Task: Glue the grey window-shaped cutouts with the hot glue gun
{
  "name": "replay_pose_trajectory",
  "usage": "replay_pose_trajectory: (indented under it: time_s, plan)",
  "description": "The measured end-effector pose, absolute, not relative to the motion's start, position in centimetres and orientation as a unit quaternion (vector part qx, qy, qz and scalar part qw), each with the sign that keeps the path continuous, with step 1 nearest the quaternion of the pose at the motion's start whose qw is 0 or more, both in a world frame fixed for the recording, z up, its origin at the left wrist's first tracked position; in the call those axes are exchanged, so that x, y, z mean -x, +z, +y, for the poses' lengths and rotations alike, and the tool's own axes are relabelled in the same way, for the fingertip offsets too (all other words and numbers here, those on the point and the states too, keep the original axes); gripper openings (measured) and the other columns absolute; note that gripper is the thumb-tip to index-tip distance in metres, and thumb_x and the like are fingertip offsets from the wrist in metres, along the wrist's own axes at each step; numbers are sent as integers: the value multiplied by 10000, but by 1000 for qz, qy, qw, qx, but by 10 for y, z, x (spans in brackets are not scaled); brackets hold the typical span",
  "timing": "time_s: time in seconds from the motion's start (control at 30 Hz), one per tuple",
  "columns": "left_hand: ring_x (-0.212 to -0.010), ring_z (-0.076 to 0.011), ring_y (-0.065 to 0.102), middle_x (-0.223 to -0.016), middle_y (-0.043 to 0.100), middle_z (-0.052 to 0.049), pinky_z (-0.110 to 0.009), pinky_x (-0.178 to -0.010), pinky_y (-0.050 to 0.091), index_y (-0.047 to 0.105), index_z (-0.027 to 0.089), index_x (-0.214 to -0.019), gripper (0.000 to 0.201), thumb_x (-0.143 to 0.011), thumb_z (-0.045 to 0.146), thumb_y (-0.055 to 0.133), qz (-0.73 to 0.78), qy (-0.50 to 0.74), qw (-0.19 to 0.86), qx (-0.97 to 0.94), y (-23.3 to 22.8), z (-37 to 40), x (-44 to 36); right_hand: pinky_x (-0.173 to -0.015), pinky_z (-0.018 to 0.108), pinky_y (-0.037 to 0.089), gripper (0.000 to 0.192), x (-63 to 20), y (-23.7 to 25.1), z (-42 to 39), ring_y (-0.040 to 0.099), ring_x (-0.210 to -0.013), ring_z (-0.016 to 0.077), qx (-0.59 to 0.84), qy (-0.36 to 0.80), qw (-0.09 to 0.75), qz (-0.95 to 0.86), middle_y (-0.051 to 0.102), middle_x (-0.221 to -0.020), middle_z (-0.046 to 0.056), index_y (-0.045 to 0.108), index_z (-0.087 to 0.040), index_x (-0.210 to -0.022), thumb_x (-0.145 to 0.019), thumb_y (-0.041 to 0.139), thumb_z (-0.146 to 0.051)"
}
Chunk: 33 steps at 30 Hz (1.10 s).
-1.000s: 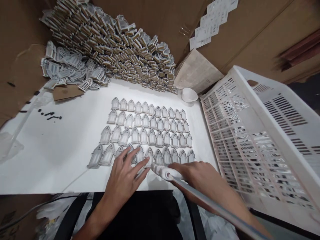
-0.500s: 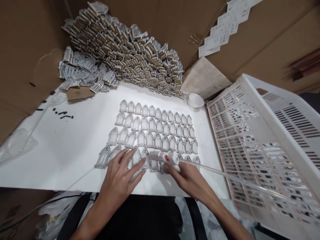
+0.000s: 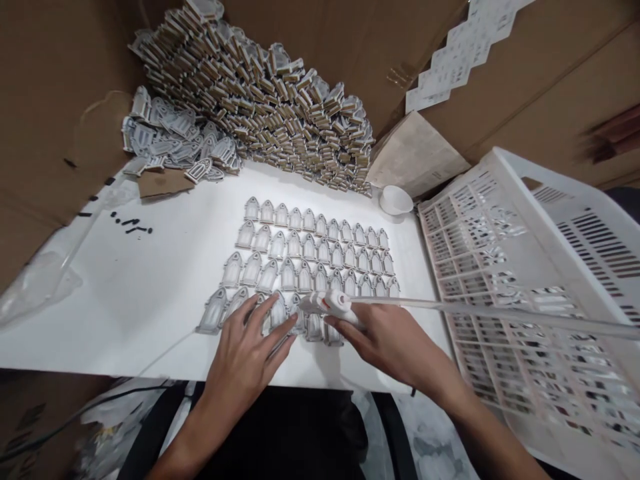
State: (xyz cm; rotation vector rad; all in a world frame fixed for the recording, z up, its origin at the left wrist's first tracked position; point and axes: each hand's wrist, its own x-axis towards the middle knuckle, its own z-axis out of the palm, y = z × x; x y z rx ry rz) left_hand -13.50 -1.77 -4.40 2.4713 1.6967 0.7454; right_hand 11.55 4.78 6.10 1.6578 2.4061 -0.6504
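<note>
Several grey arch-shaped flat pieces lie in neat rows on the white table. My left hand lies flat with spread fingers on the nearest row, pressing on its left-middle pieces. My right hand grips a white glue gun with a long clear glue stick running out to the right. The gun's nozzle points left, just above the near row beside my left fingertips.
A big heap of stacked arch pieces fills the back, with loose grey ones at its left. A small white cup sits at the back right. A white slatted plastic crate stands on the right. Cardboard walls surround the table.
My right hand has raised the glue gun and moved it slightly away from me; the glue stick swung from pointing down-right to nearly level. My left hand stayed on the near row.
</note>
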Motion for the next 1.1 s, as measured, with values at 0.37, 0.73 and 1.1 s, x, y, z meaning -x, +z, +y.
replay_pose_trajectory:
  time_s: [0.37,0.73,1.1]
  plan:
    - [-1469,-441,480,-1574,610,-121,-615,-1063,548,767,345,-1362,341,-1027,298,721,551,242,48,-797,-46,-16,135,-603,310,330,524,-135,83,52,565,-608,163,-554,-307,59,772,573,-646,-27,613,-233,-798,-1116,480,-628]
    - [-1470,-444,473,-1570,606,-131,-628,-1063,549,771,336,-1353,331,-1028,298,719,550,245,42,-797,-47,-17,135,-712,339,488,665,-141,40,14,656,-770,230,-640,-325,34,696,583,-701,0,473,-249,-662,-1037,459,-798]
    - [-1467,-460,471,-1561,613,-128,-633,-1056,533,770,363,-1364,343,-1027,320,722,551,241,40,-798,-46,-16,136,-560,314,282,514,-131,69,32,595,-577,177,-527,-283,83,797,654,-671,2,669,-235,-843,-1135,453,-599]
